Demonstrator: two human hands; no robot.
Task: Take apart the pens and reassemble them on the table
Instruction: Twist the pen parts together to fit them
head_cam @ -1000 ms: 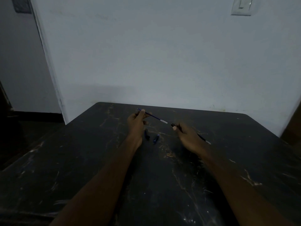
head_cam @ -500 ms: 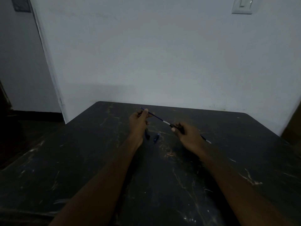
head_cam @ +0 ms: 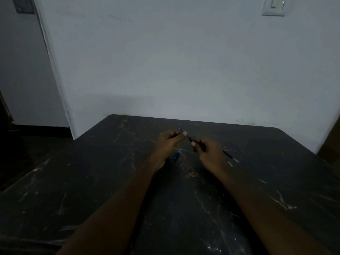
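My left hand (head_cam: 169, 139) pinches a thin blue ink refill (head_cam: 181, 130), whose far tip pokes out beyond my fingers. My right hand (head_cam: 207, 150) grips a dark pen barrel (head_cam: 191, 139). The refill runs into the barrel's open end between the two thumbs, and the hands are nearly touching. Behind my right hand a second pen (head_cam: 230, 156) with a pale tip lies on the dark table (head_cam: 110, 172). A small blue pen part (head_cam: 176, 155) lies on the table just below my left hand.
The table is dark with pale marble-like veins and butts against a white wall (head_cam: 184, 70). Its left edge drops to a dark floor beside a doorway (head_cam: 27, 70). A light switch (head_cam: 274, 5) is high on the wall.
My hands have come together. The refill, earlier mostly exposed between them, has slid into the barrel, leaving only a short length showing. One blue part is now hidden by my left hand.
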